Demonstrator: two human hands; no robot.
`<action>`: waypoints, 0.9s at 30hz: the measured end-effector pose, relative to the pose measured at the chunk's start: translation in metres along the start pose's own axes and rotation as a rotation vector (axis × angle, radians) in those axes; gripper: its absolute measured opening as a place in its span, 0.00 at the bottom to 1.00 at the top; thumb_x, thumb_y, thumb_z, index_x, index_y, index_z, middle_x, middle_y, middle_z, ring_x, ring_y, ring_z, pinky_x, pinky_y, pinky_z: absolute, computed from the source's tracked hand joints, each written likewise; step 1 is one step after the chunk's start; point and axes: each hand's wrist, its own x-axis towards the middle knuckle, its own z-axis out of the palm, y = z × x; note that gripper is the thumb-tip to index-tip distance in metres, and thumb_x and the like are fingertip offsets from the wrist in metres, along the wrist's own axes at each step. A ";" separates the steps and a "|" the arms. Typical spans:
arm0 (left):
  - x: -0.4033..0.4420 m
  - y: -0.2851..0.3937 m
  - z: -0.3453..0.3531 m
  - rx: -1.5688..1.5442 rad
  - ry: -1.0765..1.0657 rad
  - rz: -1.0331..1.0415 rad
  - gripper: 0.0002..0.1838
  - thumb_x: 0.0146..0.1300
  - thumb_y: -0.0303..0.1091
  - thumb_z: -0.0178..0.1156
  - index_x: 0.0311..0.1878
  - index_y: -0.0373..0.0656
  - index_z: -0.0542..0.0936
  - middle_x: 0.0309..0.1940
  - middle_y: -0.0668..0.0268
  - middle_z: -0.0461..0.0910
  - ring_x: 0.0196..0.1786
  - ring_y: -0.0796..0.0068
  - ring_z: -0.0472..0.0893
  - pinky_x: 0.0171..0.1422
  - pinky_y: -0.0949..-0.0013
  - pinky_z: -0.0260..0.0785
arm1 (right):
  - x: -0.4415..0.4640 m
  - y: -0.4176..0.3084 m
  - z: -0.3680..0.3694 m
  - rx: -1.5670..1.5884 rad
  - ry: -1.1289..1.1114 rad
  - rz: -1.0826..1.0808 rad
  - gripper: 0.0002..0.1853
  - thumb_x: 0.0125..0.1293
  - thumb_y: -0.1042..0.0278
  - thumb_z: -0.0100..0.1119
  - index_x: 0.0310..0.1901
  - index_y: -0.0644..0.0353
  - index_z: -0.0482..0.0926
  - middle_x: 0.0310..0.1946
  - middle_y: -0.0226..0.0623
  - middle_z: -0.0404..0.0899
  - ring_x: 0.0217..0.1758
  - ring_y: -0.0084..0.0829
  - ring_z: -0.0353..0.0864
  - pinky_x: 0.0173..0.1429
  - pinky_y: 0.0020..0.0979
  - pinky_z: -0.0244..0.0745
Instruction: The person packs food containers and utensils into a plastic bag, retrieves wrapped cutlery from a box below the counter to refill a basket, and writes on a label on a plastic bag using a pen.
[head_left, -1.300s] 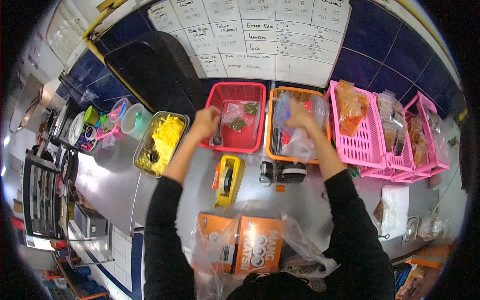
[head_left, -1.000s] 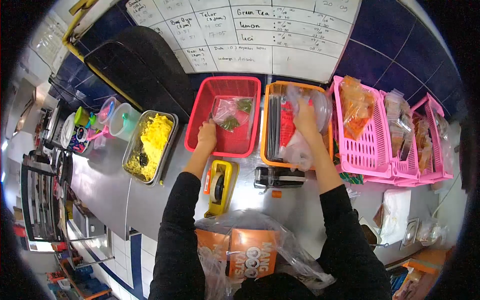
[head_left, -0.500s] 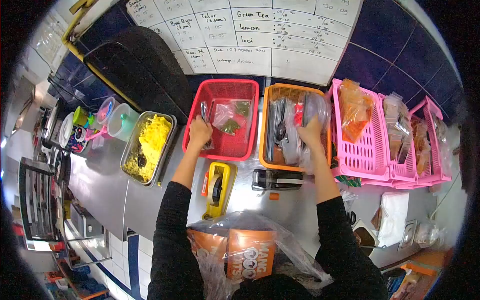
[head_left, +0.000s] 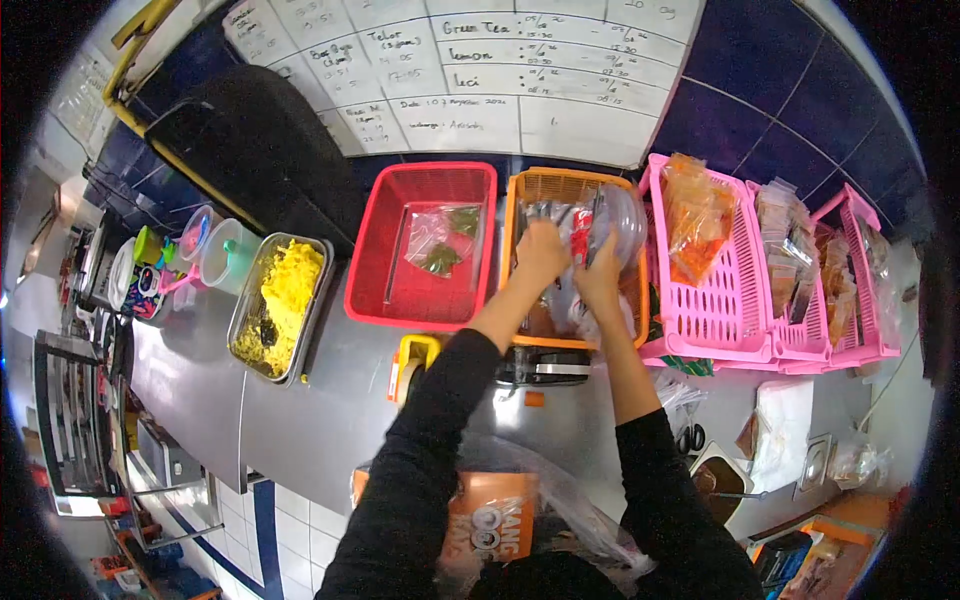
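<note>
Left hand's [head_left: 541, 252] swapped baskets on us: it's no longer at the red basket [head_left: 390, 285] but over in the orange basket [head_left: 545, 182], next to our right hand [head_left: 598, 282]. The dark item from its earlier spot doesn't show in the red one anymore either, just a clear packet [head_left: 440, 240] with something green inside.

So both hands are in among the clear plastic, left of the round clear lids [head_left: 628, 225] and around a red packet [head_left: 581, 235]. Left is curled up pretty tight, fingers tucked under, so we can't tell what's in it. Right has its fingers bent at some clear plastic, but we can't tell if that's a real grip.

As for the layout, we'd guess open-topped baskets sit side by side so we can reach in from above. Tape dispenser [head_left: 420, 350] is probably parked on the near side of the counter [head_left: 290, 430] for quick grabs, and the bagged orange box [head_left: 490, 520] right against us, leaving both arms free.
</note>
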 end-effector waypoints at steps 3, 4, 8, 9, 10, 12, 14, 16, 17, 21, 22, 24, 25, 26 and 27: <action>0.012 0.009 0.028 0.200 0.114 -0.108 0.24 0.47 0.34 0.63 0.44 0.27 0.69 0.42 0.49 0.73 0.45 0.55 0.77 0.44 0.62 0.75 | 0.000 0.001 -0.001 0.090 -0.019 0.039 0.42 0.48 0.79 0.56 0.64 0.68 0.45 0.47 0.67 0.69 0.51 0.61 0.69 0.55 0.45 0.64; 0.018 0.003 0.039 0.315 0.158 -0.146 0.24 0.48 0.33 0.62 0.45 0.27 0.69 0.45 0.49 0.71 0.48 0.54 0.76 0.43 0.63 0.75 | 0.000 0.007 0.001 0.090 -0.014 0.048 0.42 0.48 0.79 0.56 0.64 0.68 0.45 0.47 0.67 0.69 0.51 0.61 0.69 0.55 0.45 0.64; 0.021 -0.007 0.004 0.183 -0.081 -0.024 0.18 0.50 0.28 0.59 0.43 0.28 0.72 0.35 0.46 0.77 0.44 0.52 0.79 0.43 0.60 0.74 | -0.001 0.014 0.003 0.083 0.013 -0.003 0.43 0.47 0.81 0.55 0.64 0.67 0.44 0.44 0.67 0.70 0.49 0.63 0.70 0.54 0.46 0.64; 0.024 -0.004 -0.007 0.111 -0.166 -0.095 0.19 0.49 0.29 0.60 0.45 0.30 0.73 0.33 0.44 0.78 0.43 0.50 0.79 0.45 0.58 0.72 | -0.001 0.007 -0.002 0.077 -0.029 0.048 0.43 0.46 0.82 0.55 0.64 0.66 0.44 0.44 0.67 0.70 0.49 0.62 0.70 0.55 0.46 0.64; 0.026 -0.004 -0.018 0.121 -0.172 -0.090 0.19 0.49 0.29 0.60 0.45 0.30 0.73 0.33 0.44 0.78 0.43 0.50 0.79 0.45 0.58 0.72 | -0.002 0.005 -0.004 0.070 -0.073 0.097 0.43 0.46 0.82 0.54 0.64 0.65 0.44 0.44 0.67 0.70 0.49 0.62 0.70 0.55 0.46 0.64; 0.026 -0.006 -0.041 -0.248 -0.204 0.001 0.22 0.51 0.29 0.63 0.49 0.32 0.73 0.37 0.49 0.79 0.43 0.59 0.80 0.47 0.61 0.71 | -0.001 0.012 0.001 0.069 -0.051 0.084 0.43 0.45 0.83 0.54 0.64 0.65 0.44 0.43 0.66 0.70 0.48 0.62 0.70 0.54 0.46 0.64; 0.018 0.001 -0.072 -0.532 -0.260 -0.022 0.23 0.50 0.29 0.64 0.50 0.33 0.72 0.39 0.53 0.79 0.42 0.64 0.79 0.48 0.63 0.70 | -0.001 0.018 0.006 0.065 -0.034 0.060 0.43 0.45 0.83 0.53 0.64 0.64 0.45 0.43 0.66 0.71 0.47 0.62 0.71 0.53 0.46 0.65; 0.016 -0.004 -0.088 -0.814 -0.305 -0.045 0.24 0.50 0.30 0.66 0.51 0.34 0.72 0.40 0.58 0.79 0.42 0.69 0.79 0.49 0.65 0.70 | -0.001 0.016 0.007 0.043 0.023 -0.047 0.42 0.44 0.83 0.53 0.63 0.64 0.45 0.44 0.66 0.70 0.48 0.62 0.70 0.53 0.47 0.65; 0.015 -0.007 -0.094 -0.855 -0.294 -0.041 0.24 0.50 0.29 0.67 0.50 0.35 0.73 0.40 0.61 0.78 0.41 0.73 0.77 0.49 0.67 0.69 | -0.001 0.015 0.007 0.047 0.023 -0.050 0.42 0.44 0.83 0.53 0.63 0.64 0.45 0.44 0.66 0.70 0.48 0.62 0.70 0.53 0.47 0.65; 0.006 -0.004 -0.103 -0.962 -0.229 -0.077 0.22 0.44 0.26 0.71 0.44 0.37 0.75 0.35 0.67 0.77 0.38 0.78 0.75 0.46 0.71 0.68 | -0.002 0.007 0.004 -0.047 -0.206 -0.015 0.42 0.46 0.77 0.57 0.63 0.64 0.48 0.49 0.64 0.67 0.53 0.57 0.68 0.58 0.43 0.63; 0.003 -0.002 -0.103 -0.995 -0.211 -0.076 0.21 0.43 0.25 0.71 0.42 0.37 0.75 0.33 0.69 0.77 0.37 0.79 0.75 0.45 0.72 0.68 | -0.002 0.008 0.003 -0.060 -0.271 -0.078 0.42 0.46 0.74 0.60 0.63 0.65 0.49 0.50 0.62 0.67 0.54 0.54 0.68 0.59 0.41 0.62; 0.002 0.000 -0.098 -0.996 -0.174 -0.123 0.21 0.40 0.23 0.72 0.38 0.38 0.75 0.29 0.71 0.75 0.34 0.80 0.74 0.41 0.74 0.69 | 0.000 0.004 -0.008 0.053 -0.279 -0.208 0.39 0.47 0.73 0.60 0.62 0.65 0.52 0.50 0.59 0.69 0.52 0.51 0.71 0.57 0.40 0.65; 0.003 -0.004 -0.094 -0.988 -0.190 -0.085 0.21 0.40 0.24 0.72 0.39 0.38 0.74 0.31 0.70 0.75 0.36 0.79 0.75 0.44 0.72 0.69 | 0.001 -0.002 -0.015 0.166 -0.283 -0.334 0.36 0.49 0.73 0.60 0.60 0.66 0.56 0.49 0.56 0.70 0.50 0.48 0.74 0.54 0.39 0.67; 0.005 -0.007 -0.088 -0.980 -0.207 -0.047 0.22 0.41 0.24 0.72 0.40 0.39 0.74 0.32 0.69 0.76 0.38 0.78 0.76 0.46 0.71 0.70 | 0.007 -0.008 -0.018 0.167 -0.285 -0.335 0.36 0.49 0.73 0.60 0.60 0.66 0.56 0.49 0.56 0.70 0.50 0.48 0.74 0.54 0.39 0.67; -0.001 0.002 -0.093 -0.950 -0.167 -0.042 0.20 0.39 0.23 0.72 0.35 0.39 0.73 0.30 0.69 0.75 0.35 0.79 0.75 0.42 0.73 0.71 | 0.017 -0.013 -0.020 0.331 -0.231 -0.299 0.31 0.51 0.72 0.60 0.58 0.67 0.60 0.49 0.52 0.71 0.50 0.42 0.74 0.53 0.36 0.68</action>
